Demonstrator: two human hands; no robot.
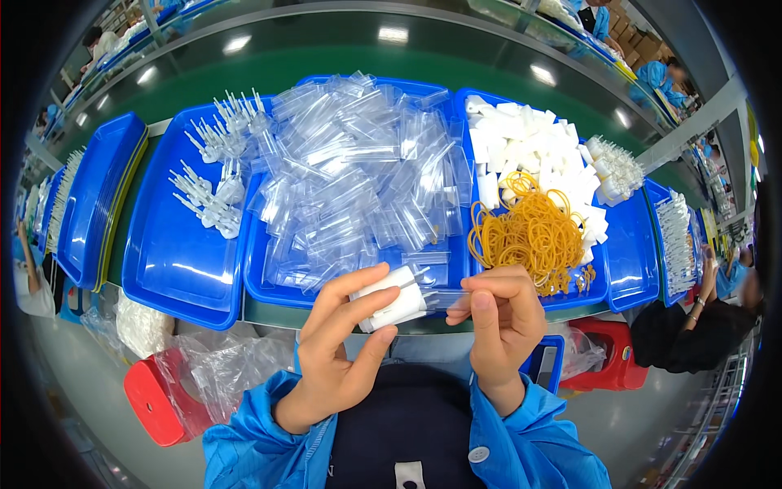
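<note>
Close in front of me, my left hand [346, 334] grips a white, rounded block-shaped plastic piece [391, 301], which looks like a plug with thin prongs at its right end. Between thumb and fingers of my right hand [501, 322] is a clear plastic sleeve [442, 300]. The sleeve's left end meets the prong end of the white piece; I cannot tell whether it goes over a prong. Behind my hands, a blue tray [277, 295] holds a heap of similar clear sleeves [350, 163].
Rubber bands [529, 232] and white plastic pieces [521, 134] fill a tray at right. Another blue tray [175, 281] at left has white pronged parts [213, 196]. A red stool [155, 399] stands lower left. Other people sit at the far right.
</note>
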